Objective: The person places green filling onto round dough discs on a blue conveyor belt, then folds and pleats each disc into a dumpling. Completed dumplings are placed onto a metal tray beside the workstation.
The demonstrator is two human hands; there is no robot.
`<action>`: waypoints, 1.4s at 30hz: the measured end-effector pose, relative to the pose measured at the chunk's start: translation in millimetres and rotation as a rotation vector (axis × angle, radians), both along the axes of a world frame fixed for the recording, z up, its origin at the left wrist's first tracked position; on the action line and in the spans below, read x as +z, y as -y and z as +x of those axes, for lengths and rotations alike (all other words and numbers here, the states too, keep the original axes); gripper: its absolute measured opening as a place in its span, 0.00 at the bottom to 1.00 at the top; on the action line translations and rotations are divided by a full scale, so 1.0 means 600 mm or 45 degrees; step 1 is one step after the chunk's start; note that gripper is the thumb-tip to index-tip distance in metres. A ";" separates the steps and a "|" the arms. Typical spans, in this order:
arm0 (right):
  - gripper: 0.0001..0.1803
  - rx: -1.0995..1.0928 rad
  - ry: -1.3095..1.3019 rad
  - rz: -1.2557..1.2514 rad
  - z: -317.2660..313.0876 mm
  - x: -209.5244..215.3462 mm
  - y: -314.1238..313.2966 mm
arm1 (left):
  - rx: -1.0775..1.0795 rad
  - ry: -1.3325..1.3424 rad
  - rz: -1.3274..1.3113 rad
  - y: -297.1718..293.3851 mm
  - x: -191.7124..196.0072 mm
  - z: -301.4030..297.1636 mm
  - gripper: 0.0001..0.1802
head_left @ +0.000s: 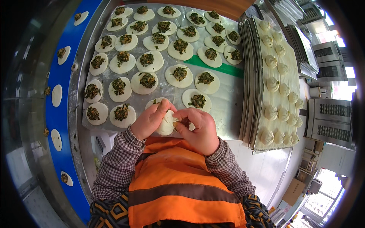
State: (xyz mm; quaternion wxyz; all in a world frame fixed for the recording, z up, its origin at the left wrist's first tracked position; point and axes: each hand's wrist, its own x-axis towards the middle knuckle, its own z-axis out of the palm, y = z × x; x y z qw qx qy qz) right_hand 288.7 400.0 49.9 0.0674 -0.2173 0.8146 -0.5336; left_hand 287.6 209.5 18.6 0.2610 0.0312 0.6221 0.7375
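Note:
Between my two hands, over the table's front edge, is a white dough bun (166, 125) with its edge gathered into folds. My left hand (151, 118) is closed round its left side, thumb at the top. The fingers of my right hand (198, 127) pinch the dough's right edge. Just behind my hands lies a flat dough round (192, 100) topped with chopped green filling (197, 101). Another filled round (152, 102) is partly hidden by my left hand. Several more filled rounds (143, 82) cover the metal table (226, 114) in rows.
Along the left runs a blue conveyor belt (64, 102) with several dough rounds, some filled. To the right, a stack of trays (249, 87) carries pleated buns (272, 84) on its top sheet. A green strip (228, 69) crosses the table. Metal racks (330, 119) stand farther right.

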 end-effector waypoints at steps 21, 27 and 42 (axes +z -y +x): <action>0.13 0.191 -0.127 0.127 -0.031 0.017 0.021 | 0.371 0.303 0.182 -0.019 -0.006 -0.001 0.30; 0.10 0.284 -0.474 0.330 -0.032 0.018 0.028 | 0.349 0.326 0.255 -0.017 -0.012 -0.004 0.31; 0.07 0.415 -0.487 0.199 -0.062 0.020 0.015 | 0.259 0.351 0.654 -0.016 -0.016 -0.015 0.31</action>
